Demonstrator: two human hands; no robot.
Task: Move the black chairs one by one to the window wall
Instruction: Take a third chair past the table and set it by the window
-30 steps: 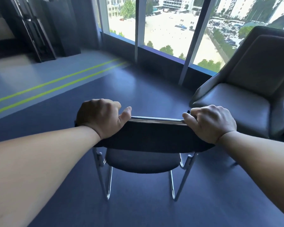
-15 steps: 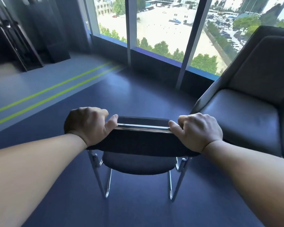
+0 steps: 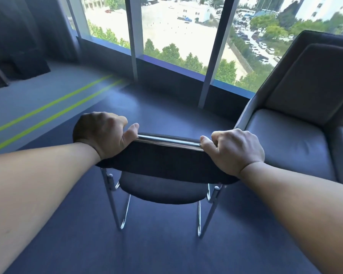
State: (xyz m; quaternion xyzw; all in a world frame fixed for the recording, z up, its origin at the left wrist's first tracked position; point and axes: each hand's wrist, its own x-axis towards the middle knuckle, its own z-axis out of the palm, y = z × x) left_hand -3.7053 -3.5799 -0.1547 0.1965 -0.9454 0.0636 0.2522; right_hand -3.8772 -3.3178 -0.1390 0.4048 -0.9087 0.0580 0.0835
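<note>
A black chair (image 3: 162, 186) with a chrome tube frame faces the window wall (image 3: 166, 72), seen from behind and above. My left hand (image 3: 103, 133) grips the left end of its black backrest top. My right hand (image 3: 234, 149) grips the right end. A chrome bar shows between the two hands. The chair's runners are near the dark floor; I cannot tell whether they touch it. The window wall runs across the top, a short way beyond the chair.
A large grey padded armchair (image 3: 297, 135) stands close on the right, against the window wall. Two yellow-green floor lines (image 3: 53, 109) run diagonally on the left over lighter floor. Dark curtains or panels (image 3: 22, 36) stand at the far left corner.
The chair and both hands have moved forward toward the window wall, which now looks closer. The armchair on the right looms nearer. My grip on the backrest is the same.
</note>
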